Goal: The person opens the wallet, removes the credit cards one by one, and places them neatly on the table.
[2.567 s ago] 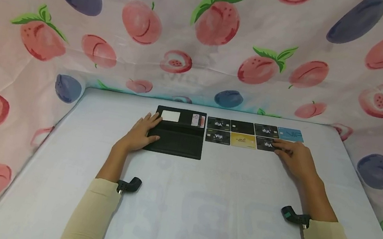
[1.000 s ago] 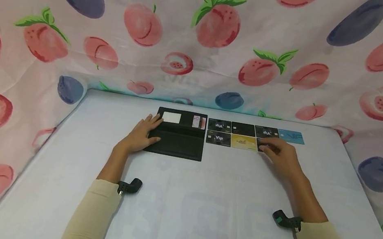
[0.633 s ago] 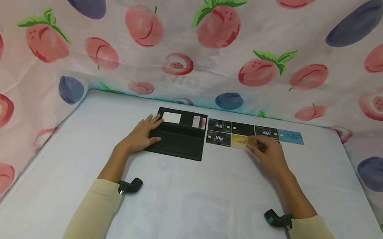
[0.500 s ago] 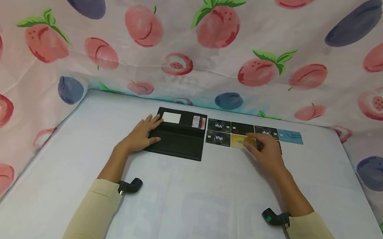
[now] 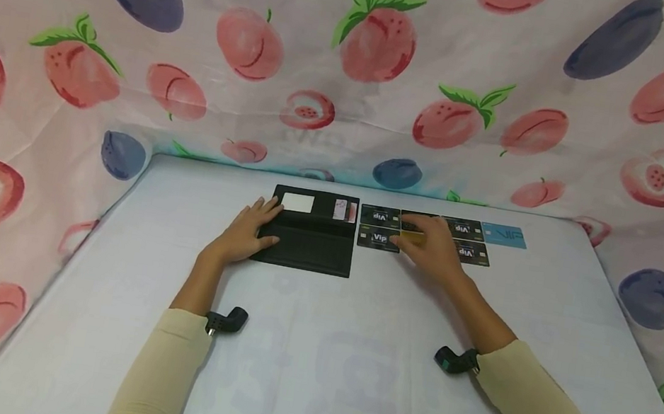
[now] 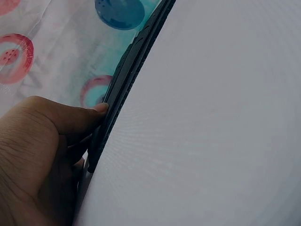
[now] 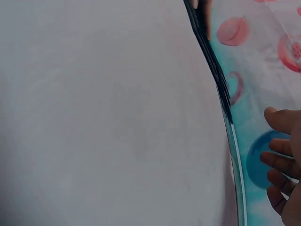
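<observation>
A black wallet [image 5: 312, 251] lies open and flat near the back of the white table. My left hand [image 5: 243, 228] rests on its left edge with spread fingers; the left wrist view shows the thumb [image 6: 87, 115] against that edge. To the wallet's right, several cards lie in two rows. My right hand [image 5: 431, 249] is over the front row, thumb and fingers apart, holding nothing. It covers most of a gold card [image 5: 413, 236] and part of a black card behind it. Its fingertips come right at the edge of a black VIP card [image 5: 377, 238] on the left.
Another black VIP card [image 5: 472, 252] shows right of the hand, and a blue VIP card [image 5: 504, 235] ends the back row. A white card [image 5: 297, 202] sits in the wallet's upper half. The fruit-print cloth [image 5: 341, 144] rises behind the table [image 5: 294, 373].
My right hand has slid left along the front row, from its right-end black card across the gold card, uncovering that black card, which now lies flat. My left hand has stayed on the wallet.
</observation>
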Demonstrator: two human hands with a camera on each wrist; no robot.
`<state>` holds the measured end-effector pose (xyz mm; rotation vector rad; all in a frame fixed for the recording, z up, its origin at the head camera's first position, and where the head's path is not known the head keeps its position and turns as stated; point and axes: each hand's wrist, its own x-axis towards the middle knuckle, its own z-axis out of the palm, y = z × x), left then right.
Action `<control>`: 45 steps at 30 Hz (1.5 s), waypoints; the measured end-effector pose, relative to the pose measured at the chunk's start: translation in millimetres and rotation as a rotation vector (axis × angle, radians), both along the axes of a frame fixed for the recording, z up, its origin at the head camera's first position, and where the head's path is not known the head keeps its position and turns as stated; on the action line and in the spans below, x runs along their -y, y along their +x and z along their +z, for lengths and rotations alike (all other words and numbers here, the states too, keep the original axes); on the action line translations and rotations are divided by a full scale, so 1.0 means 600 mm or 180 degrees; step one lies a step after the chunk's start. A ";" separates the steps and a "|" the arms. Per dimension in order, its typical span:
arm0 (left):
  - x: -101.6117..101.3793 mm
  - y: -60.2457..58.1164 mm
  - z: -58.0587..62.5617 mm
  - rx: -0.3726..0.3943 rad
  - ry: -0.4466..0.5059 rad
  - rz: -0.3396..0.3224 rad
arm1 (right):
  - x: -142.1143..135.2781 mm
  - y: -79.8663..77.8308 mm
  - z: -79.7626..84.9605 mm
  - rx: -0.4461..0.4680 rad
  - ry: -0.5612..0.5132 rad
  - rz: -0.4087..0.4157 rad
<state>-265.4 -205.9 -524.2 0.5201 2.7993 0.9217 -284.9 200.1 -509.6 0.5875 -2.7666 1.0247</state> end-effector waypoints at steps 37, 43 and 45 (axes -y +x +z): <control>0.003 0.001 -0.005 -0.0042 -0.0021 0.0009 | 0.179 -0.081 -0.008 0.0046 0.0806 0.0358; 0.004 0.002 -0.001 -0.0018 -0.0001 0.0013 | 0.187 -0.079 -0.008 -0.0005 0.0761 0.0267; 0.002 0.003 0.000 -0.0014 0.0003 0.0015 | 0.185 -0.078 -0.008 -0.0010 0.0734 0.0260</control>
